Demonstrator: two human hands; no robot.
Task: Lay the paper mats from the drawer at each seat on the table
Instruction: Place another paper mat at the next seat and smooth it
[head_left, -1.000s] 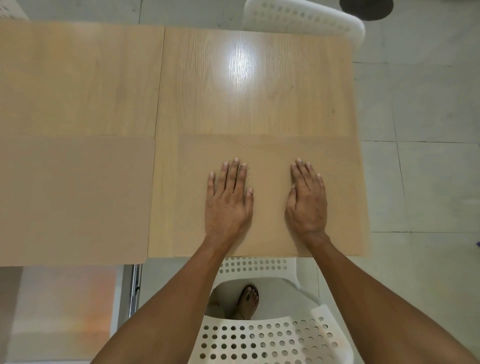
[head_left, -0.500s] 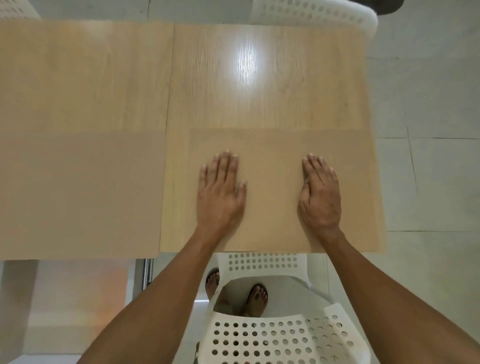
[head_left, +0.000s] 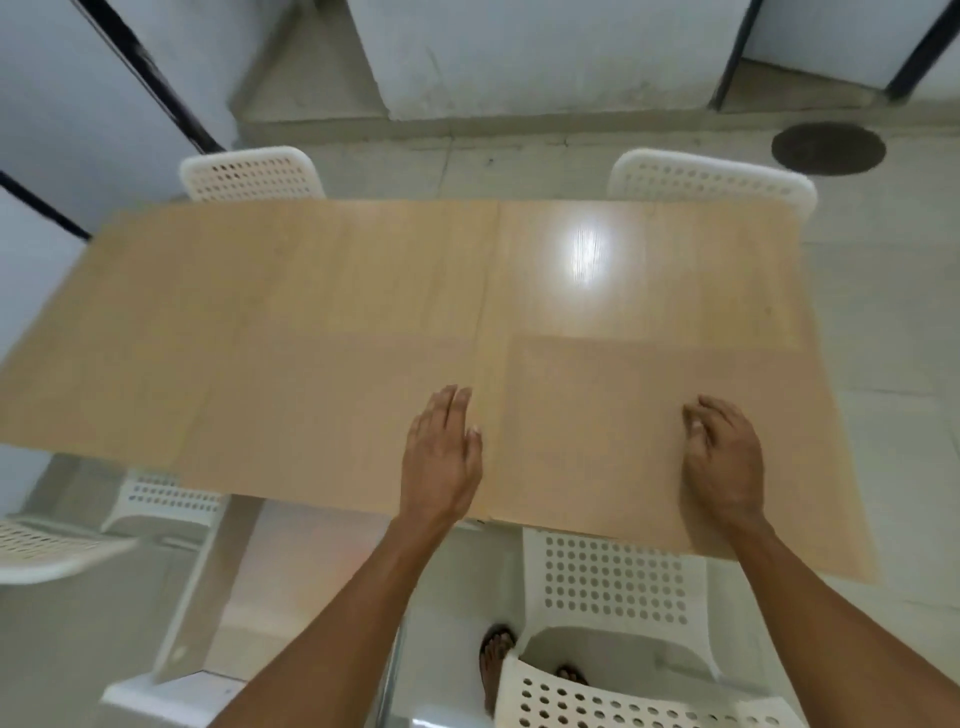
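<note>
Two brown paper mats lie on the near half of the light wooden table (head_left: 363, 270). The right mat (head_left: 597, 415) lies in front of the near right chair, the left mat (head_left: 311, 410) beside it. My left hand (head_left: 441, 457) hovers flat with fingers together over the seam between the two mats. Over the right part of the right mat is my right hand (head_left: 722, 462), fingers curled loosely, holding nothing. Whether either hand touches the paper I cannot tell. The frame is blurred.
White perforated chairs stand around the table: one near right (head_left: 613, 587) below my arms, one near left (head_left: 161, 499), two on the far side (head_left: 249, 174) (head_left: 711, 179). A dark round floor mat (head_left: 828, 148) lies at the far right. My feet show by the near chair.
My view has lifted and pulled back, showing the whole table and far chairs. Both hands have come off their flat press on the right mat; the left has shifted left, the right fingers have curled.
</note>
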